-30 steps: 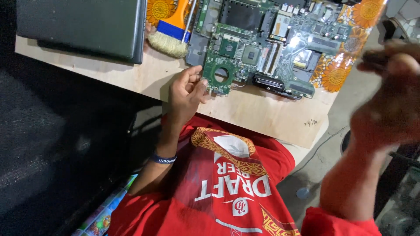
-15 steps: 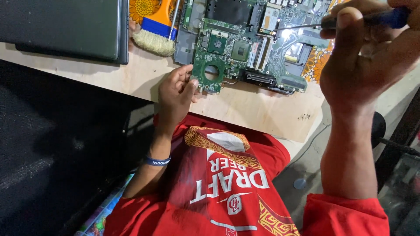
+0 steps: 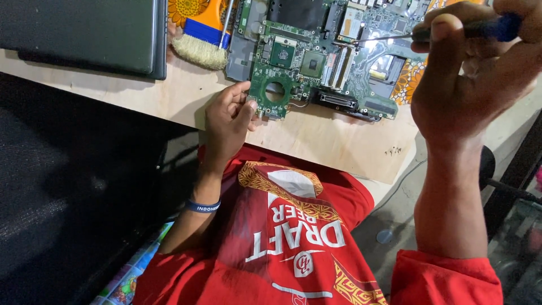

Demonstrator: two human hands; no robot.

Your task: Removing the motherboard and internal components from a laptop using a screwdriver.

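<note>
Right hand (image 3: 480, 73) has lowered screwdriver (image 3: 451, 33) onto motherboard (image 3: 316, 62).

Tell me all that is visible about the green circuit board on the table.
The green circuit board lies flat on the pale wooden table, bare of any casing. It carries square chips, slots, connectors and a round hole near its front corner. The left hand touches that corner with its fingertips. The right hand holds a blue-handled screwdriver whose tip points at the board's middle. A brush lies beside its left edge.

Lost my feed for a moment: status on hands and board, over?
Left hand steadies green circuit board at its near corner. Right hand holds screwdriver, tip over board. Brush lies alongside, clear.
</note>
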